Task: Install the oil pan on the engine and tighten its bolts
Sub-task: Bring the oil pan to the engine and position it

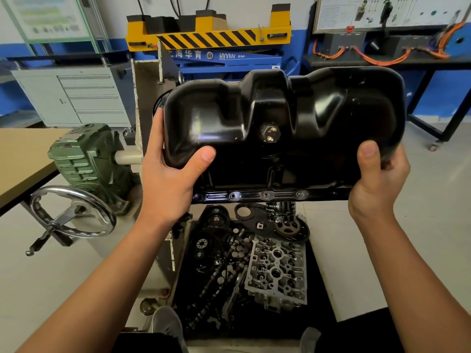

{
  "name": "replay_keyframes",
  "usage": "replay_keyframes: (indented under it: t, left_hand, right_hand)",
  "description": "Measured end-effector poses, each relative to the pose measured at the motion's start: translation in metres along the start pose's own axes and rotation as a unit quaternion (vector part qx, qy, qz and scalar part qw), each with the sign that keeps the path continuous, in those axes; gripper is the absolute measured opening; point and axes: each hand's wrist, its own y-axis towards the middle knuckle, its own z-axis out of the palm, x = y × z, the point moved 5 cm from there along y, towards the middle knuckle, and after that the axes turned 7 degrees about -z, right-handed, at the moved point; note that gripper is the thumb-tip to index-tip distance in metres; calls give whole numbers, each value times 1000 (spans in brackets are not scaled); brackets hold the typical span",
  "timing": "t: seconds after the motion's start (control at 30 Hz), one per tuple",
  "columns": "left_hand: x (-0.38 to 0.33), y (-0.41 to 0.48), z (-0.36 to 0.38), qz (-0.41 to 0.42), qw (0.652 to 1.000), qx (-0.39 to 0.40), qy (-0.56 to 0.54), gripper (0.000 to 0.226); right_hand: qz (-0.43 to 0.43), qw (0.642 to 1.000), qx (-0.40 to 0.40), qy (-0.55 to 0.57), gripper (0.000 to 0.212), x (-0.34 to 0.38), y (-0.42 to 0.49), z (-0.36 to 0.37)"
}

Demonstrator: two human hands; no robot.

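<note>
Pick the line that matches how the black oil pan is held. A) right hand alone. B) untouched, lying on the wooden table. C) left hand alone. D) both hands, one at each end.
D: the left hand grips one end of the oil pan and the right hand grips the other end.

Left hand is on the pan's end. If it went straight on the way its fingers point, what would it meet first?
Probably the upright stand plate just beyond the left hand, which grips the oil pan; depth is unclear.
</note>
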Motion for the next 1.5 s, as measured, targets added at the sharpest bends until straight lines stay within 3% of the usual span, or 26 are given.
replay_keyframes:
  t: [0.23, 0.4, 0.6, 0.73, 0.8, 0.9, 1.0, 1.07, 1.1, 1.2, 1.3, 1.5]
  left_hand:
    - [0, 0, 2, 11, 1000, 6, 7, 87]
    - [4, 0, -2, -15, 1000, -17, 20, 103]
    - [0, 0, 0, -3, 1000, -7, 5, 89]
    - [-3, 1, 3, 23, 1000, 8, -5, 74]
    - [-3, 1, 3, 29, 1000, 4, -6, 73]
    - [0, 1, 1, 17, 1000, 2, -1, 84]
    - [3, 2, -1, 1, 1000, 1, 13, 88]
    - [4, 0, 0, -7, 1000, 8, 10, 84]
    - [3, 0, 0, -8, 1000, 8, 7, 82]
    - [-3, -4, 2, -4, 1000, -4, 8, 74]
    - [-9, -5, 2, 5, 1000, -11, 6, 66]
    - [-10, -1, -5, 11, 999, -18, 27, 66]
  right_hand:
    - [-2, 1000, -1, -7, 52, -1, 1, -1]
    - [-4, 1000, 3, -7, 50, -1, 2, -1]
    - [-1, 999, 14, -45, 56, 1, 2, 0]
    - [-67, 981, 78, -167, 79, 16, 7, -7]
    - [-144, 943, 136, -268, 83, 34, 20, -10]
    - [-262, 848, 242, -391, 75, 66, 38, 4]
    - [-272, 743, 350, -502, 84, 83, 45, 53]
    - [-265, 660, 388, -586, 108, 89, 45, 92]
    - [-259, 637, 401, -605, 119, 92, 46, 106]
    - [-260, 612, 433, -609, 131, 96, 43, 125]
    - [-300, 575, 465, -603, 125, 92, 31, 139]
    - [-303, 574, 485, -587, 113, 95, 24, 157]
